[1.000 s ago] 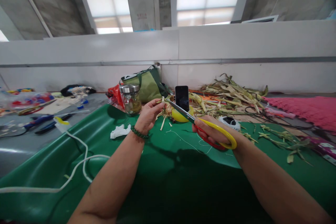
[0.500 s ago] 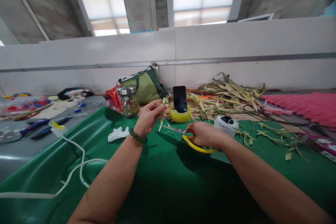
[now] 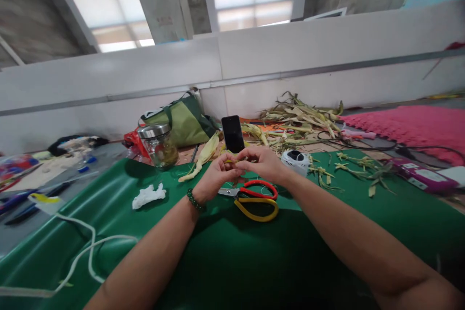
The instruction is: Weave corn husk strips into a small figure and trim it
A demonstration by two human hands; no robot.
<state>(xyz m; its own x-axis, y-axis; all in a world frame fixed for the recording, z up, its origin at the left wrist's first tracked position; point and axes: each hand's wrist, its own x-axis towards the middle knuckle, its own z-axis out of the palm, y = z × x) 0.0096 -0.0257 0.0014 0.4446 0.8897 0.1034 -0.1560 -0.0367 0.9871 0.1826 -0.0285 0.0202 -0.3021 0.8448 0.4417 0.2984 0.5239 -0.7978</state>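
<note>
My left hand [image 3: 219,175], with a green bead bracelet [image 3: 196,200] at its wrist, meets my right hand [image 3: 264,163] in front of the phone [image 3: 233,133]. Both are closed, thumbs and fingertips pinched together; whatever they hold is small and mostly hidden. Scissors [image 3: 258,213] with one red and one yellow handle lie on the green mat [image 3: 225,266], just below the hands. A pale corn husk [image 3: 205,156] lies beyond my left hand. White spool-like roll [image 3: 295,162] stands beside my right wrist.
A glass jar [image 3: 160,147] with a metal lid stands by a green bag [image 3: 187,123]. Dried husks [image 3: 303,116] are heaped at the back, with knotted pieces [image 3: 363,172] at right. White crumpled tissue [image 3: 148,196] and a white cable [image 3: 90,237] lie left.
My right hand has let go of the scissors, which now lie on the mat, and has come up to my left hand. The husk piece in my left fingers is no longer clearly visible.
</note>
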